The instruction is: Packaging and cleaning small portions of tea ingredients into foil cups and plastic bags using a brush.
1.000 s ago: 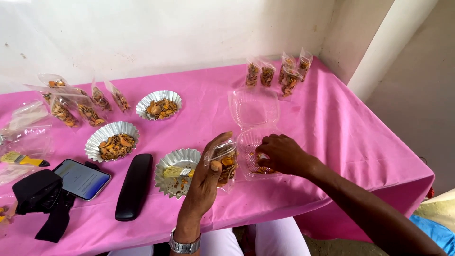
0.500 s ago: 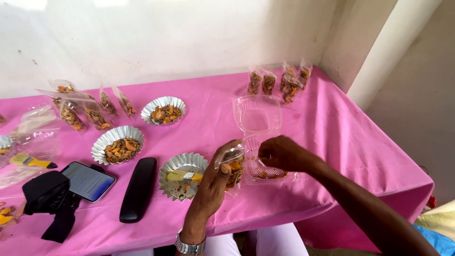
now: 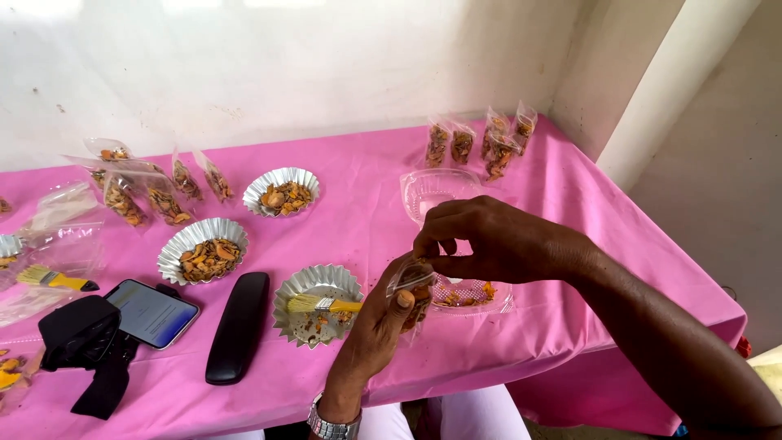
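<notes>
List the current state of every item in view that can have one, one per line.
Small clear plastic pouch: held by left hand, right hand pinching its top.
Clear plastic clamshell box: lid open, snack pieces inside.
Three fluted foil cups: upright, each holding some snacks.
Black smartphone: screen lit.
Filled pouches at far edge: standing upright.

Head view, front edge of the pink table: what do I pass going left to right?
Black pouch → phone → long black case → foil cup with yellow brush → left hand holding a small clear bag → open clear clamshell box.
</notes>
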